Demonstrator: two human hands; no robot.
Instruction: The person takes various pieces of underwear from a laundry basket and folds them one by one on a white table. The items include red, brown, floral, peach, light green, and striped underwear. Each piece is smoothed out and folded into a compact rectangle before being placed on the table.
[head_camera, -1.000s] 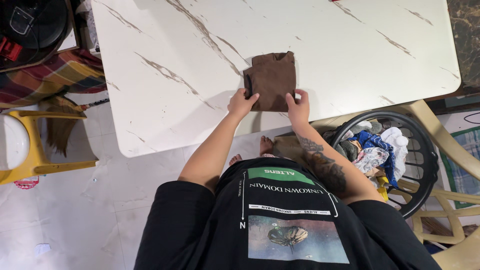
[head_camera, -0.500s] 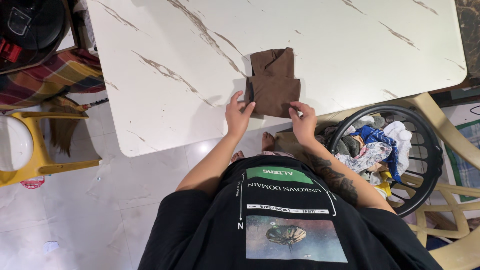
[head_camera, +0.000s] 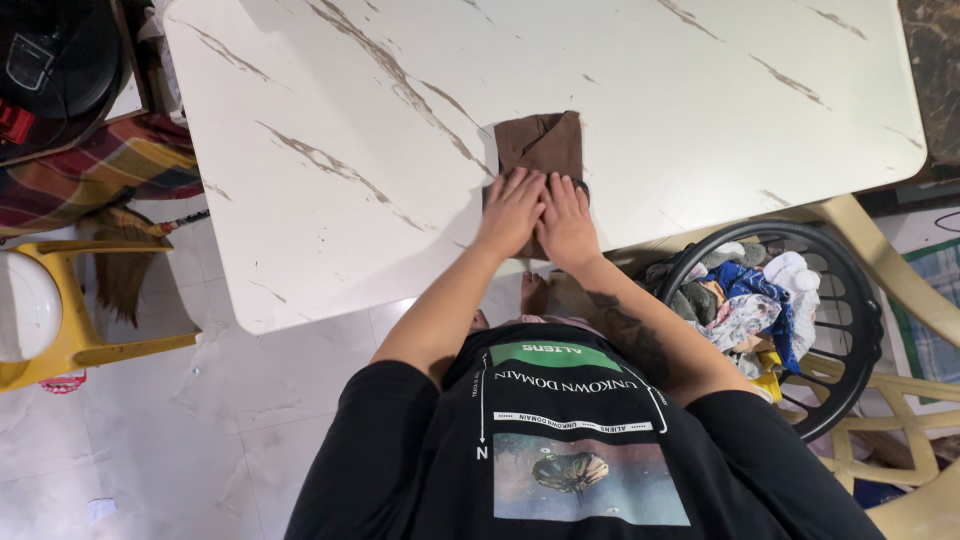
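Observation:
A folded brown cloth (head_camera: 541, 143) lies near the front edge of the white marble-patterned table (head_camera: 330, 90). My left hand (head_camera: 512, 210) and my right hand (head_camera: 566, 220) lie flat side by side on the near half of the cloth, palms down, fingers together and pointing away from me. Both hands press on the cloth and hide its lower part. Neither hand grips anything.
A black round laundry basket (head_camera: 845, 330) with several mixed clothes stands on a beige plastic chair (head_camera: 900, 290) at my right. A yellow stool (head_camera: 70, 320) stands at the left on the tiled floor. A plaid fabric (head_camera: 90, 170) and dark objects sit at the upper left.
My hands have left the cloth's lower corners and come together flat on top of it. The cloth looks narrower and sits slightly further from me.

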